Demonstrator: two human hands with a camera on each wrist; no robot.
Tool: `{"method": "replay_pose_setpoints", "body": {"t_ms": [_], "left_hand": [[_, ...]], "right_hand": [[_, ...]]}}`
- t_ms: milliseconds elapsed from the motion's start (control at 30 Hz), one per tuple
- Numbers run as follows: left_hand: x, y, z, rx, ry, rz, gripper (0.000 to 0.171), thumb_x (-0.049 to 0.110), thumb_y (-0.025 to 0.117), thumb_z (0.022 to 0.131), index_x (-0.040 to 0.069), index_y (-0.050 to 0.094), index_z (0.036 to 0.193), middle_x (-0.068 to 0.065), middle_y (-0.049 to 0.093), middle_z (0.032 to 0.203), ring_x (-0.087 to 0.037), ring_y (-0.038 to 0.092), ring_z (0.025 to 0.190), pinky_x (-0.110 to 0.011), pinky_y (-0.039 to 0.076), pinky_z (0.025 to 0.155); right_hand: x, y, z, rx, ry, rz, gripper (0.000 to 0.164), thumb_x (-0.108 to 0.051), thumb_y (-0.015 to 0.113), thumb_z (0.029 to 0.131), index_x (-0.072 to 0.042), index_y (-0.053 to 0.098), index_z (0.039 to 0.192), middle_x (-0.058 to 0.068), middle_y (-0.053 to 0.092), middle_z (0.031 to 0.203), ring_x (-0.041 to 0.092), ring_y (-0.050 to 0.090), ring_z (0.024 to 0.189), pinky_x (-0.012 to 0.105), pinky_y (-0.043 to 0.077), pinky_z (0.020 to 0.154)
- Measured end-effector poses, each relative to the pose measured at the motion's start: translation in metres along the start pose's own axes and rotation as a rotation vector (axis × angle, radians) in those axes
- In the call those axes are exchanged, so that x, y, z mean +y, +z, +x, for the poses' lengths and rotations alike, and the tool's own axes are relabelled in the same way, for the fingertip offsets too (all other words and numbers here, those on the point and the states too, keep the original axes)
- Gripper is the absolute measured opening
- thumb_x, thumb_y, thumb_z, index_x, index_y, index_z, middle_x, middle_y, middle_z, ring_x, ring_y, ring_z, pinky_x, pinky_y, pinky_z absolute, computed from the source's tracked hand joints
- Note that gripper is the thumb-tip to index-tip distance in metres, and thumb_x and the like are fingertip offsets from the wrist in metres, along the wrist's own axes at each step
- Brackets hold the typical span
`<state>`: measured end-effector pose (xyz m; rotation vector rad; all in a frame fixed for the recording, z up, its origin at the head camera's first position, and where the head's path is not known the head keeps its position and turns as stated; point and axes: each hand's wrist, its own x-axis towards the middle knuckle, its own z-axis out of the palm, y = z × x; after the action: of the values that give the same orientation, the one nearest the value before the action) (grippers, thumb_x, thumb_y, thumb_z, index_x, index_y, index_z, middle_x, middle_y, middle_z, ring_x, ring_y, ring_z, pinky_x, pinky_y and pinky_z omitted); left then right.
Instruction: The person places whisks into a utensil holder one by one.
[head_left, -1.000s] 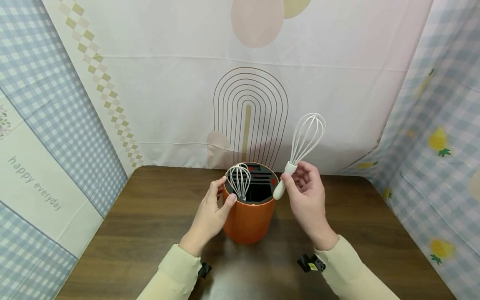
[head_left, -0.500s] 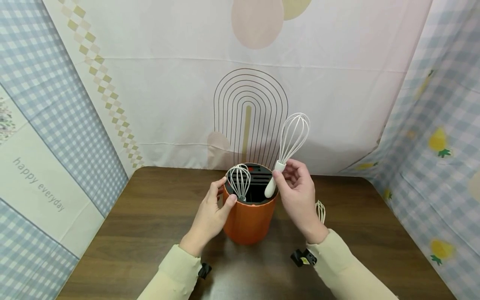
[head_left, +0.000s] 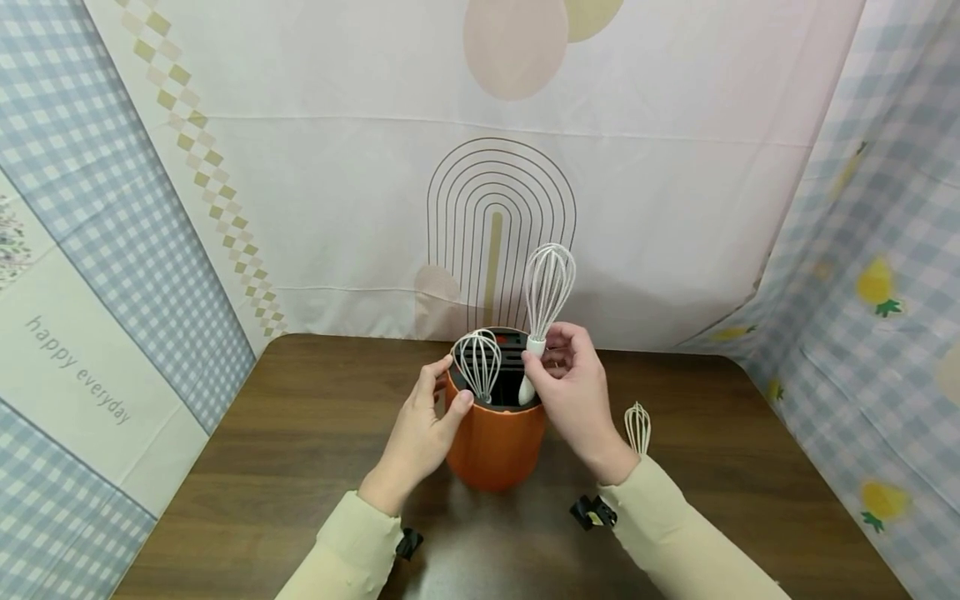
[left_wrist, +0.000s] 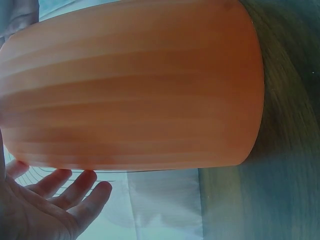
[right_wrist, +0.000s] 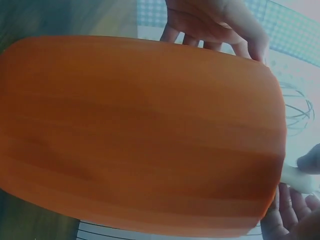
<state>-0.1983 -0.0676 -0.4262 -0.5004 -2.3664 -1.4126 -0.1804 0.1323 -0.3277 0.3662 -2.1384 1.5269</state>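
An orange utensil holder with a black slotted top stands upright on the table. My left hand grips its left side, thumb at the rim; in the left wrist view several fingertips touch the orange wall. Between thumb and fingers, my right hand pinches a white whisk by its handle, wires upward. The handle's lower end is at the holder's open compartment, inside the right rim. Another whisk stands in the holder at the left, its handle hidden. In the right wrist view the holder hides much.
A third, cream-coloured whisk lies on the table to the right, partly hidden by my right sleeve. The brown wooden table meets a patterned cloth backdrop behind, with checked cloths at both sides.
My right hand has moved left with the whisk, bringing its handle from beside the holder to over its opening and lower. The whisk on the table has come into view. My left hand stays put.
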Motion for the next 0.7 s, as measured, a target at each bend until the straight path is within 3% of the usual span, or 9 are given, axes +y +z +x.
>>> {"method": "replay_pose_setpoints", "body": {"t_ms": [200, 700], "left_hand": [[-0.001, 0.001, 0.001, 0.004, 0.005, 0.003, 0.056, 0.044, 0.055, 0.096, 0.023, 0.035, 0.144, 0.002, 0.041, 0.147, -0.023, 0.052, 0.121, -0.044, 0.044, 0.101], [-0.002, 0.002, 0.000, 0.006, -0.005, 0.001, 0.056, 0.044, 0.054, 0.097, 0.023, 0.034, 0.145, 0.001, 0.042, 0.147, -0.024, 0.052, 0.122, -0.046, 0.044, 0.101]], "right_hand": [[0.029, 0.008, 0.003, -0.022, 0.007, -0.097, 0.048, -0.010, 0.073, 0.085, -0.008, 0.047, 0.126, 0.004, 0.060, 0.108, 0.013, 0.062, 0.086, 0.027, 0.055, 0.070], [0.027, 0.011, 0.001, -0.086, -0.034, -0.075, 0.062, -0.005, 0.069, 0.087, -0.011, 0.035, 0.139, 0.012, 0.061, 0.109, 0.016, 0.062, 0.087, 0.033, 0.056, 0.070]]}}
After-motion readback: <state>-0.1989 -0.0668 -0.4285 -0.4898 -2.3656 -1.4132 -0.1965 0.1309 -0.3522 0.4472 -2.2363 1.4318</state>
